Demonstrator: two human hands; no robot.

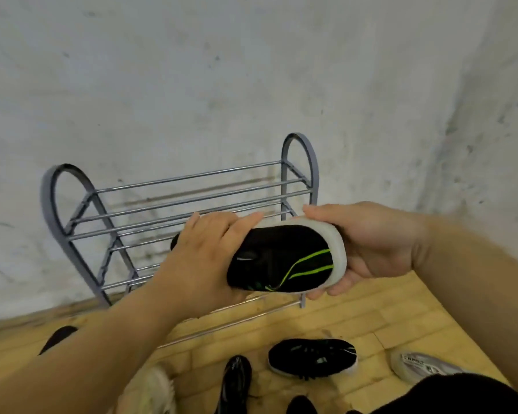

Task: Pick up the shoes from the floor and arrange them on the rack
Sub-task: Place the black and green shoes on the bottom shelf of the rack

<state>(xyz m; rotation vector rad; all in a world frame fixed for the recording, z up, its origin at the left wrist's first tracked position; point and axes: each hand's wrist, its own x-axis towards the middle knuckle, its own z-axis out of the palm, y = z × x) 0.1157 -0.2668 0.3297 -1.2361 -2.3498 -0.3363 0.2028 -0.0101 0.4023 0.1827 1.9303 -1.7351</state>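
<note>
A black sneaker with green lines and a white sole (284, 258) is held in the air in front of the grey metal shoe rack (180, 201). My left hand (204, 255) grips its front part from the left, fingers curled over the top. My right hand (368, 246) grips the heel end and white sole from the right. The rack's bars carry no shoes. Its matching black sneaker (311, 357) lies on the wooden floor below.
On the floor lie a shiny black shoe (237, 380), a grey-white shoe (419, 366) at the right, a fluffy white slipper (159, 389) and a dark shoe (57, 339) at the left. A stained white wall stands behind the rack.
</note>
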